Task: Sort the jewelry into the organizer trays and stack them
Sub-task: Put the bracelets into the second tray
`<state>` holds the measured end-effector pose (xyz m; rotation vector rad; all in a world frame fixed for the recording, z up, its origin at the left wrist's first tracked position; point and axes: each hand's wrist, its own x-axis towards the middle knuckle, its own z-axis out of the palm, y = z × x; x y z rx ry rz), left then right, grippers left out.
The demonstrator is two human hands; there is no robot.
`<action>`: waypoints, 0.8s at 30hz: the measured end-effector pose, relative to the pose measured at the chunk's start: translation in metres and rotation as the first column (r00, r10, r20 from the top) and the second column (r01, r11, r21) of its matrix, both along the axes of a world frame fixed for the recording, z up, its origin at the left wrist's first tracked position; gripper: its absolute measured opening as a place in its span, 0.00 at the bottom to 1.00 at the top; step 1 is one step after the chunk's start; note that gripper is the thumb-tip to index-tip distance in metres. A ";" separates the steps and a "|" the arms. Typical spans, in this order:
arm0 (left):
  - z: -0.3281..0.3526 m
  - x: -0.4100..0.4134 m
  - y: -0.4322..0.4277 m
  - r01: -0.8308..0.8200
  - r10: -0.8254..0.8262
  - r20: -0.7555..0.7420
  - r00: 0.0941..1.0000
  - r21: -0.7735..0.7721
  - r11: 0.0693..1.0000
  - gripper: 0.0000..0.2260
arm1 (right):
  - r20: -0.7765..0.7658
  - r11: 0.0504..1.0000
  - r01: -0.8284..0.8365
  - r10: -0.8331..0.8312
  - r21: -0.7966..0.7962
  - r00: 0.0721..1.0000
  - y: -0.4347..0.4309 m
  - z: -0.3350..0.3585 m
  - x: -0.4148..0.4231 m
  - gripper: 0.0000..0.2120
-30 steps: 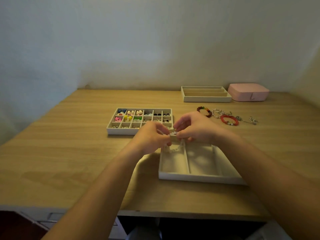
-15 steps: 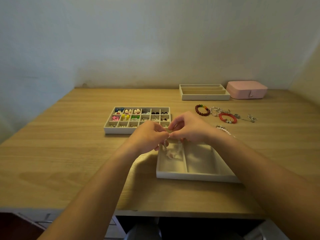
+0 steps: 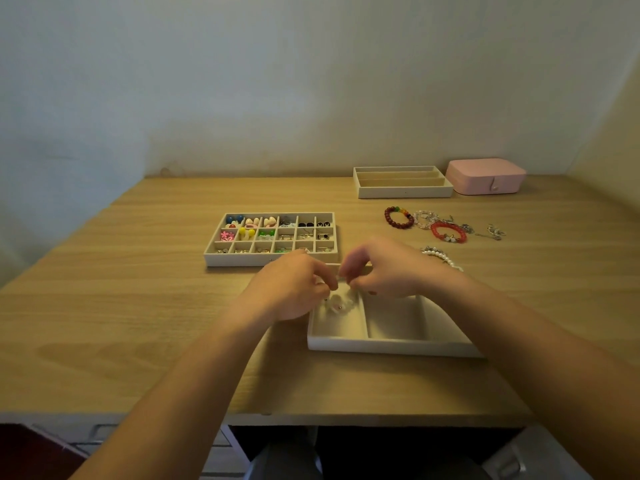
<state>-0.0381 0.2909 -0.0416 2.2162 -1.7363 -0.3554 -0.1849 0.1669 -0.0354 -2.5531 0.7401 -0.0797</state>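
Both hands meet over the near white tray [image 3: 391,346]: the left hand [image 3: 291,289] and right hand [image 3: 381,268] each pinch a pale clear-bead bracelet [image 3: 341,303], which hangs into the tray's left compartment. Behind it, the grid tray [image 3: 242,259] holds colourful earrings in its small cells. A slotted tray [image 3: 405,192] and a closed pink jewelry box [image 3: 485,176] sit at the back, with a red bracelet [image 3: 433,231] and a pearl bracelet [image 3: 440,253] loose on the table [image 3: 138,306]

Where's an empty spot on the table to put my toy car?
The wide bare table left of the compartment tray is free, as is the strip behind it. Crowded: loose bracelets, slotted tray and pink box on the right; left hand and right hand pinch a pale bracelet over the near tray.
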 end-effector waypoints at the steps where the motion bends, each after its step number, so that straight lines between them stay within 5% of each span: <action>1: 0.000 0.001 0.000 0.003 -0.004 0.041 0.999 0.030 1.000 0.07 | -0.015 1.000 -0.016 0.015 -0.016 1.000 0.001 -0.001 -0.001 0.10; 13: 0.001 0.003 -0.006 0.052 -0.070 0.150 0.986 0.118 0.992 0.13 | -0.171 0.967 -0.074 0.032 -0.244 0.985 0.021 0.003 0.001 0.13; 24: -0.007 0.003 -0.011 0.057 -0.074 0.186 0.980 0.093 0.994 0.09 | -0.166 0.983 -0.027 -0.004 -0.184 0.986 0.016 -0.002 0.001 0.10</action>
